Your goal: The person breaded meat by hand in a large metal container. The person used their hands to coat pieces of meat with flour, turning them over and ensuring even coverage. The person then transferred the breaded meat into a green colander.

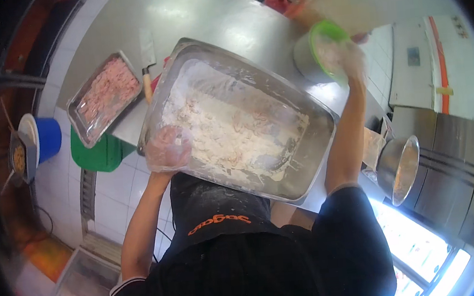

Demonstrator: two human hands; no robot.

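A large deep metal tray (pixel 320 135) lies in front of me, with white flour and pale floured pieces (pixel 218 130) spread over its bottom. My left hand (pixel 168 148), in a clear plastic glove, is closed at the tray's near left corner, gripping its rim. Farther off to the right stands a round metal pot with a bright green rim (pixel 309 62). My right hand (pixel 352 62), also gloved, is at the near right side of that rim. Motion smears its fingers, and whether they hold anything cannot be made out.
Left of the big tray sits a smaller metal tray (pixel 79 119) of chopped pink meat. A cleaver (pixel 148 51) lies between them on the steel table (pixel 180 12). Below are a green bin (pixel 94 155) and a blue bucket (pixel 50 139). A metal bowl (pixel 385 171) stands at right.
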